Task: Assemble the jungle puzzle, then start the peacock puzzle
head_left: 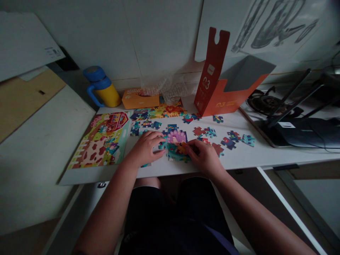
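A partly joined jigsaw puzzle [174,156] with a purple peacock lies on the white tabletop between my hands. My right hand [204,157] pinches an orange puzzle piece [182,148] at the right side of the joined part. At its left edge rests my left hand [147,147], thumb and fingers apart, the fingertips touching or just beside the pieces. Several loose puzzle pieces [228,143] are scattered to the right, and others [156,125] lie beyond my left hand.
A farm picture sheet [91,147] lies left. Behind stand a blue and yellow bottle [108,92], an orange box [140,101], clear plastic wrap [172,90] and a tall open red-orange box [225,101]. A black router-like device [302,132] with antennas sits right.
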Demonstrator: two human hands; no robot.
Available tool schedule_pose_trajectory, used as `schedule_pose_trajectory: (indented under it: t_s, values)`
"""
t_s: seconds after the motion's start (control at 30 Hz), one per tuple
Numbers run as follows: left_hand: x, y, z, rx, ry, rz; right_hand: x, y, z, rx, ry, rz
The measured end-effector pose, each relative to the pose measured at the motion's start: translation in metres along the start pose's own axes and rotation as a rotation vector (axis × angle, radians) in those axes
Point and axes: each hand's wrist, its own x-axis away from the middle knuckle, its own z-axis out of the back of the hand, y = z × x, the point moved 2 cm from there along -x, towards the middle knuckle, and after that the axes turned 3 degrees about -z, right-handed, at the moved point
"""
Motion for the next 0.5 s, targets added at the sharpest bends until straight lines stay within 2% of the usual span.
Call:
schedule_pose_trajectory:
  t_s: [0.5]
  values:
    - [0.0002, 0.0, -0.0073, 0.005, 0.009, -0.055, -0.0001, 0.0022, -0.0007, -0.008, 0.0, -0.024]
